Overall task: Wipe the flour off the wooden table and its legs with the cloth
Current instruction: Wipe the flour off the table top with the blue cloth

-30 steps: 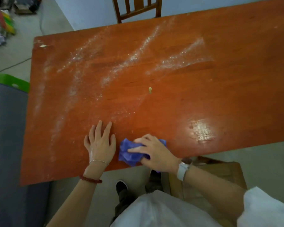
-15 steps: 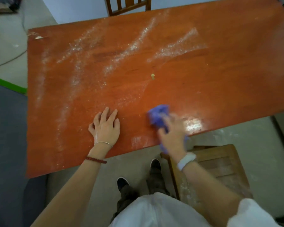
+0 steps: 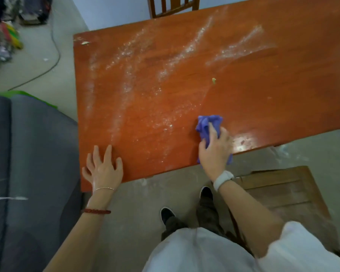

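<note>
The orange-brown wooden table (image 3: 263,91) fills the upper middle of the head view. White flour streaks (image 3: 126,79) cover its left and far parts. Near the table's front edge my right hand (image 3: 216,152) grips a crumpled purple cloth (image 3: 207,124) and holds it against the tabletop. My left hand (image 3: 103,169) rests flat on the near left corner, fingers spread. A small yellowish crumb (image 3: 214,80) lies mid-table. The table's legs are hidden under the top.
A wooden chair (image 3: 283,191) stands under my right arm. Another chair back (image 3: 173,5) sits at the far edge. A grey sofa (image 3: 28,163) is at the left. A cable (image 3: 53,59) and clutter lie on the floor far left.
My right hand has carried the cloth from beside my left hand rightward and forward along the front edge. The left hand now sits nearer the left corner. The camera view has shifted.
</note>
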{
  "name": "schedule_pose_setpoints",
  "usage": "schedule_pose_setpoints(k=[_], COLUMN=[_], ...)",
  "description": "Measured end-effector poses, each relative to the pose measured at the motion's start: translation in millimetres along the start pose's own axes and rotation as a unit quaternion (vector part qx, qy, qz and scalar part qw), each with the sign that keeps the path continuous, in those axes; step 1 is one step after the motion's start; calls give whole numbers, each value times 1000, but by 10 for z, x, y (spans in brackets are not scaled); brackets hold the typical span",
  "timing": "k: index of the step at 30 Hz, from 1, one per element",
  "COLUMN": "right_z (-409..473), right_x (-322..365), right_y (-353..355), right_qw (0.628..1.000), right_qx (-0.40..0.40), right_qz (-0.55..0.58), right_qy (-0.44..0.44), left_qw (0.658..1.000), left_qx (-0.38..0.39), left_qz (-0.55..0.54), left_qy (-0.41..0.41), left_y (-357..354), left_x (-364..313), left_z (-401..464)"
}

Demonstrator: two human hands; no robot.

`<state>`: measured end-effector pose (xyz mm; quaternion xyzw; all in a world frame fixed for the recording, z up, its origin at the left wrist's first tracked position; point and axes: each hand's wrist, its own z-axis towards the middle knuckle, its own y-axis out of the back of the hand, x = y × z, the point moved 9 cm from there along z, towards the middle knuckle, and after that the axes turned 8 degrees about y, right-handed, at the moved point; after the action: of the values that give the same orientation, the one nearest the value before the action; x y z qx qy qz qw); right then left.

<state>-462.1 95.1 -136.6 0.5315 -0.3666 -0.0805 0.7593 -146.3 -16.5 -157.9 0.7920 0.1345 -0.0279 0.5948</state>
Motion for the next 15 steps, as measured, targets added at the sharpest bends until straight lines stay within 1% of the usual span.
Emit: schedule_pose_setpoints(k=[1, 2, 3, 4, 5, 6, 7, 8, 10, 11, 13, 15], right_z=[-176, -404, -660, -892, -1020, -987, -822, -603, -138, 64, 395, 543], right_x=[436, 875, 1257, 1518, 1656, 1667, 1567, 1372, 842, 594, 130, -215], right_y=[-188, -398, -568, -678, -679, -592, -476, -350, -106, -11, 100, 105], right_qw=[994, 974, 938, 895, 864, 862, 885, 914, 964, 979, 989, 978], right_qx=[38, 99, 178, 258, 300, 295, 253, 194, 67, 18, -35, -45], right_qz=[10, 41, 94, 147, 186, 217, 239, 256, 223, 189, 134, 100], right_qy=[97, 200, 284, 334, 359, 350, 309, 250, 126, 72, -48, -178], left_qw=[1000, 1000, 1000, 999, 999, 998, 999, 999, 998, 997, 996, 996], left_qx=[-4, -7, -9, -11, -10, -4, 7, 18, 26, 22, 4, -13], left_qz=[-5, -7, -11, -19, -30, -38, -41, -44, -60, -71, -88, -80], left_qy=[7, 14, 24, 34, 40, 39, 33, 25, 21, 25, 34, 34], left_y=[35, 68, 97, 123, 141, 143, 133, 116, 102, 105, 117, 130], left_x=[124, 242, 357, 451, 518, 554, 559, 546, 524, 522, 502, 431], left_z=[32, 57, 78, 93, 99, 99, 101, 107, 118, 127, 146, 171])
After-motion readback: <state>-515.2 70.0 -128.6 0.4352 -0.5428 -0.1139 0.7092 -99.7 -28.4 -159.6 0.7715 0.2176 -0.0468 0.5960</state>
